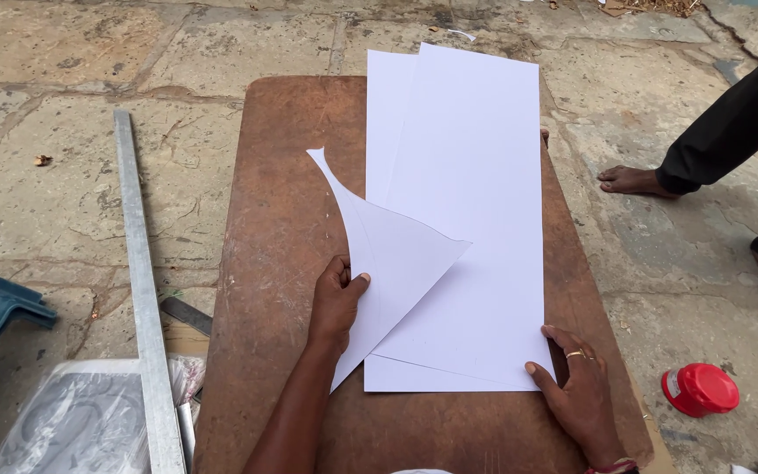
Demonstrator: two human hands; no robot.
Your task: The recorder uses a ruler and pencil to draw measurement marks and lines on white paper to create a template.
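head view: the left hand (337, 303) pinches the curved paper template (385, 259) at its edge, thumb on top, lifting it off the white sheets (471, 219) stacked on the rusty brown board (282, 219). the right hand (579, 391) lies flat, fingers spread, pinning the sheets' lower corner. to do it well, keep that corner pressed so the stack can't slide, and move the template gently, without creasing.

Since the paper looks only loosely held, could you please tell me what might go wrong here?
The left hand lifts a curved paper piece; it may crease or tear. The right hand pins only one corner of the white sheets, which overhang the board and could shift.
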